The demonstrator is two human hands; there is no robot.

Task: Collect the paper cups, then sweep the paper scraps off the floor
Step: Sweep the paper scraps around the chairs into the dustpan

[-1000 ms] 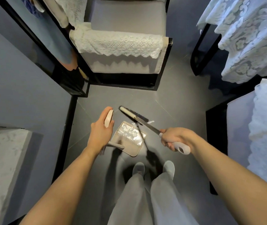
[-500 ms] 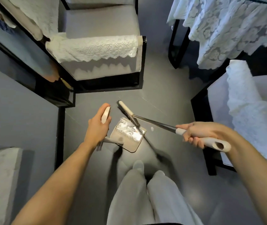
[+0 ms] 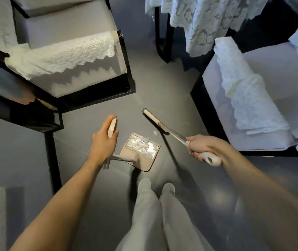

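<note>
Paper scrap (image 3: 155, 132) between dustpan (image 3: 141, 153) and broom (image 3: 154, 120), left of right grip (image 3: 201, 147).

Looks like a home sitting room or lounge. Grey armchair (image 3: 68, 28) with a black frame at far left and a second armchair (image 3: 280, 75) at right, both with white lace covers (image 3: 63, 57) draped over the arms. Lace tablecloth (image 3: 208, 20) hangs off a black-legged table at far right, glossy black side table (image 3: 32, 115) at left, dark grey floor (image 3: 162, 84) between them.
</note>
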